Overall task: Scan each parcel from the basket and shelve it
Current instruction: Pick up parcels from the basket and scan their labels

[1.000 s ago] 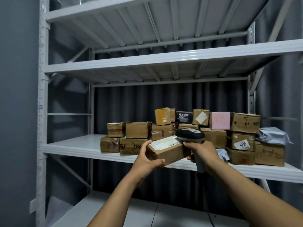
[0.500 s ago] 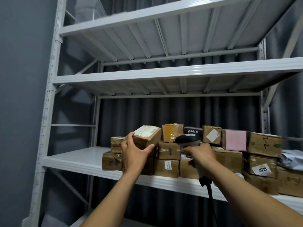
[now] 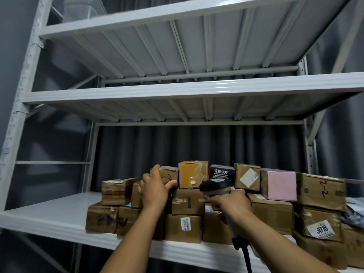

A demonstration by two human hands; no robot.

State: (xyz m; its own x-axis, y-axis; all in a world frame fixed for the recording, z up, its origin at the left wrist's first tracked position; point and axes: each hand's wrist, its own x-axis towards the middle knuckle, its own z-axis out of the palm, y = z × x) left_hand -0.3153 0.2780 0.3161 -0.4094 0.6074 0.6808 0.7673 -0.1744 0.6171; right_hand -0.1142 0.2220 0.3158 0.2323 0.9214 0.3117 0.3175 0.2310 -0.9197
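Fingers (image 3: 156, 168) of the left hand (image 3: 153, 191) curl over the top left edge of a brown cardboard parcel (image 3: 169, 174), and the thumb stretches across its front face, so the hand grips the box's left end. That parcel is on the top tier of the pile of boxes on the white shelf (image 3: 49, 213), touching a yellow-taped box (image 3: 190, 177) on its right. The hand hides how squarely it sits on the cartons below.

Just right of it and lower, the right hand (image 3: 230, 201) is wrapped round the grip of a handheld scanner (image 3: 215, 185), fingers closed on the handle. The scanner's dark head points left in front of the pile, and its black cable (image 3: 247, 259) drops past the shelf's front edge.

Further along the top tier stand a black box with white print (image 3: 221, 172) and a pink box (image 3: 279, 184). Toward the shelf's right end, a lower carton bears a label reading 3018 (image 3: 322, 229).
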